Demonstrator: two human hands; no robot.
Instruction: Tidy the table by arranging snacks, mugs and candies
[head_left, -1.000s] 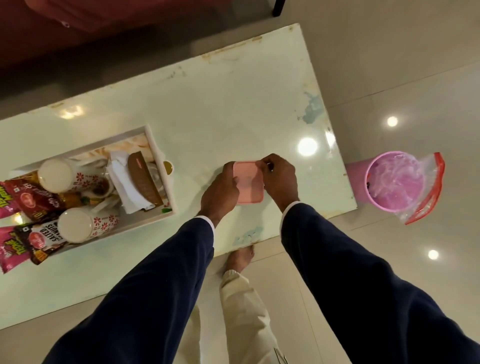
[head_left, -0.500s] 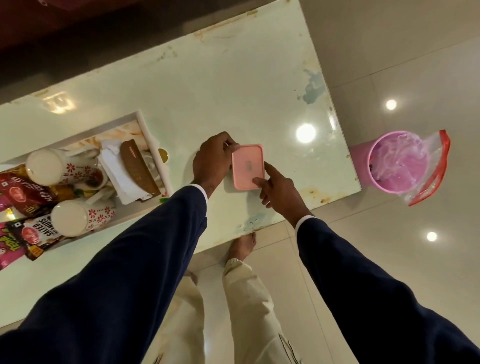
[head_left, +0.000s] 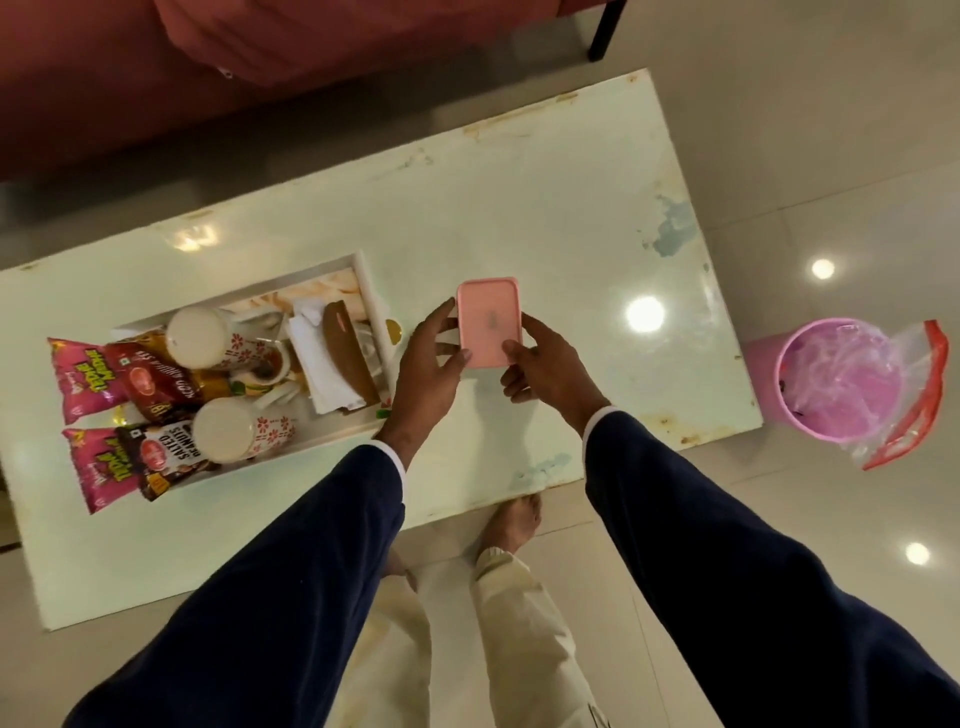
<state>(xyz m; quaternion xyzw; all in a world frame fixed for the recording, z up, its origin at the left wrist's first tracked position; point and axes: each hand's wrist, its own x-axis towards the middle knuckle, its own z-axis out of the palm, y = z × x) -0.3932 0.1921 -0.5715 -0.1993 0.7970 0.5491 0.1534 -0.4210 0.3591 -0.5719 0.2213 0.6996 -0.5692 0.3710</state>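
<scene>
A pink lidded box (head_left: 488, 319) is over the middle of the pale table (head_left: 571, 218). My left hand (head_left: 428, 364) grips its left and lower edge, and my right hand (head_left: 545, 371) grips its lower right corner. Whether the box rests on the table or is lifted I cannot tell. To the left a white tray (head_left: 365, 270) holds two floral mugs (head_left: 200, 335) (head_left: 223, 428), white napkins (head_left: 319, 364) and snack packets (head_left: 156, 384). Two pink snack packets (head_left: 78, 374) (head_left: 98, 470) overhang the tray's left end. A gold candy (head_left: 393, 331) lies beside the tray's right wall.
A pink bin (head_left: 841, 384) with a clear and red liner stands on the floor past the table's right end. A red sofa (head_left: 260, 52) runs along the far side. My bare foot (head_left: 511, 519) shows at the table's near edge.
My hands have shifted along the pink box: the left one now holds its left side, the right one its lower right corner. The view has pulled back, so the sofa shows.
</scene>
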